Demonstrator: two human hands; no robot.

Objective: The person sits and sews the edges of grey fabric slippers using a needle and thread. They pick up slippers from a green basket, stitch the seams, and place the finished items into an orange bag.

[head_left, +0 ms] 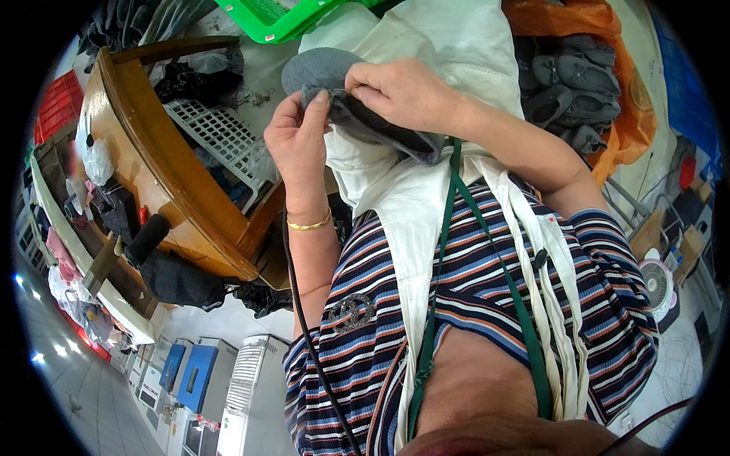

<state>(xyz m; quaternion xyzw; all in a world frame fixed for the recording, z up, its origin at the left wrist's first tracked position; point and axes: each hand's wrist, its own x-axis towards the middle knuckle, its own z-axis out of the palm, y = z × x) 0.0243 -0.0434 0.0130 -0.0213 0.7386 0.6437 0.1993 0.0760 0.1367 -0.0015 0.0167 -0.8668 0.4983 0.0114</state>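
Over the white cloth apron: one grey felt-like shoe with rounded end and dark opening. Left hand: grip clamped on the shoe's edge, thumb uppermost. Right hand: grip pinched together at the opening's rim; cannot tell what lies between the fingertips. Right of apron: orange plastic bag holding several grey shoes. Left of apron: white perforated plastic basket, then brown curved wooden bench. At apron's far-left edge: bright green plastic crate.

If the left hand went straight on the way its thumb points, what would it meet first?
Most likely the rounded end of the grey shoe; the left hand has its thumb against that shoe, though depth is hard to judge.
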